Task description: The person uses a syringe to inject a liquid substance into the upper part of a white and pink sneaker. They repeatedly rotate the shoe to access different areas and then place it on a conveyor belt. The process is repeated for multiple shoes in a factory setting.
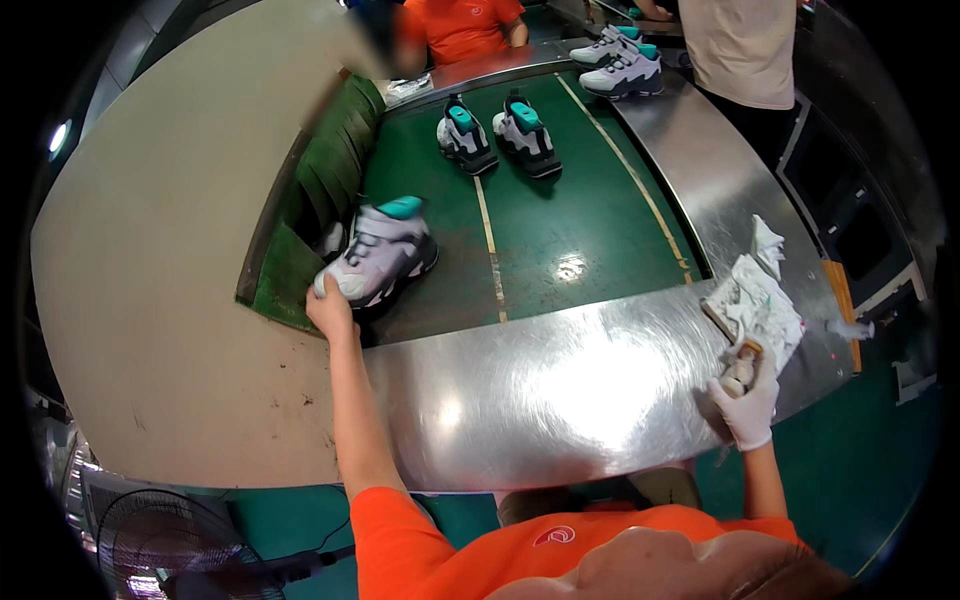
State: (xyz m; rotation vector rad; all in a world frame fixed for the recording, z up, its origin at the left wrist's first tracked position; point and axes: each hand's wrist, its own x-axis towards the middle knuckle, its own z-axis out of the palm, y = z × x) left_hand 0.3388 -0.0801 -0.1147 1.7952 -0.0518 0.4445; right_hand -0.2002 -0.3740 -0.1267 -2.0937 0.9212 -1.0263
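Here we are at the near left corner of the green belt, and our left hand, bare, has its fingers closed on the toe of a grey-and-white shoe with a teal lining. The toe points left and towards us; the shoe is slightly blurred, and we cannot tell whether its sole touches the belt. Just to the left of it we have the green flaps.

Over on the right, our right hand, in a white glove, has its fingers wrapped around a small pale bottle-like object with a brownish top, just beside a crumpled white cloth on the metal counter.

Further up the belt we see two matching shoes side by side, well apart from ours. Far right, another pair sits on the counter, close to a person in a pale shirt.
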